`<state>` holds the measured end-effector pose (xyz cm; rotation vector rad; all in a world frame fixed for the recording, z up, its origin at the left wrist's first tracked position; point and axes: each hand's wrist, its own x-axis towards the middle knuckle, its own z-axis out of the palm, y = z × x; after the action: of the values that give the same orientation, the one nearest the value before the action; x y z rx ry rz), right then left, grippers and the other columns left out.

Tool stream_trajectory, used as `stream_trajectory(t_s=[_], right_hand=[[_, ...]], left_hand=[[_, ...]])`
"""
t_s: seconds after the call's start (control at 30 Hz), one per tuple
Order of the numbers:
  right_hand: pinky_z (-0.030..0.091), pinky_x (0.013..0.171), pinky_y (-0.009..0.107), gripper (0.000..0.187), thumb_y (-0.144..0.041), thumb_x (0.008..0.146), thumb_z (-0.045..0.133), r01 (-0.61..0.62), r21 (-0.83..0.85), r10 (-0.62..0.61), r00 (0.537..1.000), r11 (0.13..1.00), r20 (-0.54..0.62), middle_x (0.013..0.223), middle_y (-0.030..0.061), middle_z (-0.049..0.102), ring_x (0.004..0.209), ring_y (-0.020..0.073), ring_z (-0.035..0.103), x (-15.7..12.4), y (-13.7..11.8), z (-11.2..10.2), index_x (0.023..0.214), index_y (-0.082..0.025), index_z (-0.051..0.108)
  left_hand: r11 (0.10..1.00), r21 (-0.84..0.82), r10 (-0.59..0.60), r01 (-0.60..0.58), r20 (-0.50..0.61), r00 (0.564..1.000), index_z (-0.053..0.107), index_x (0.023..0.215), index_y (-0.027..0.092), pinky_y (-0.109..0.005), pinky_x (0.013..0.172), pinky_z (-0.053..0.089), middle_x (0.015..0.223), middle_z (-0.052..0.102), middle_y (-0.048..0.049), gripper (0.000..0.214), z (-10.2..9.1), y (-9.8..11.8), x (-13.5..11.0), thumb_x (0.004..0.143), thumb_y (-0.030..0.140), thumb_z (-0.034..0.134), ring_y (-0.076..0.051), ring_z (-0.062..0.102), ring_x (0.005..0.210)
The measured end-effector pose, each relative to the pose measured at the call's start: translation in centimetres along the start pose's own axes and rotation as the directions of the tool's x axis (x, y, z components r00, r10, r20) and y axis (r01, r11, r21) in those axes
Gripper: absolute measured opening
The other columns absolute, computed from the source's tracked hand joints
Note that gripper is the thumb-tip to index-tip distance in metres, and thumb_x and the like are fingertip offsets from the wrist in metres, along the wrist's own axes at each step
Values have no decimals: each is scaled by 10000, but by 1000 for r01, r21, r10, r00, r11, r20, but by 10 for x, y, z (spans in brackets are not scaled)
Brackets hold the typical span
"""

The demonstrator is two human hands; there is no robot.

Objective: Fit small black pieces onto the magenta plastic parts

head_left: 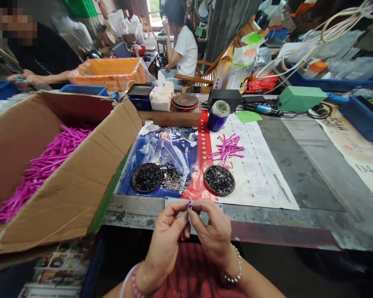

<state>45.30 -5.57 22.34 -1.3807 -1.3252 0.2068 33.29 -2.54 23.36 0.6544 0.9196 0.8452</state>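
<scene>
Magenta plastic piece (189, 205) | pinched between closed fingers of left hand (164, 244) and right hand (213, 238), above bench (301, 174) edge | risk: a slipping pinch could drop it below the bench

Smooth, glossy pink plastic rods (226, 149)

The little stick (189, 205) in my fingers (202, 209) is magenta, like the heap of sticks (46, 169) in the brown cardboard box (65, 198) at left. My top (192, 269) has red stripes; one bracelet (136, 282) is pink beads, the other bracelet (235, 269) white pearls. Ahead, the white calendar (257, 165) has a red grid, beside a blue poster (170, 149) with a red band (204, 153). Upper left sits an orange basket (107, 73); right of centre, a green box (300, 98).
</scene>
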Motion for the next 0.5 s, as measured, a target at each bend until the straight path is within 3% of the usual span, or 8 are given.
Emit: stream_trajectory(t_s=[0.3,0.5], right_hand=[[620,697,251,41,-165,939,648,33,67,-31,999,997,-39,821,46,743,744,162,728,-5,3,7,938,-194,678],[606,730,234,116,-114,903,669,-9,131,22,995,991,-100,861,35,734,778,150,717,-14,5,10,977,-203,671]], left_hand=[[999,-46,13,-12,1,1000,748,911,178,-146,508,404,623,601,35,334,-3,-2,-1,693,387,893,-48,488,511],[993,-115,2,1,29,1000,765,890,186,-135,510,415,650,617,27,289,2,1,-3,700,361,894,-38,485,514]])
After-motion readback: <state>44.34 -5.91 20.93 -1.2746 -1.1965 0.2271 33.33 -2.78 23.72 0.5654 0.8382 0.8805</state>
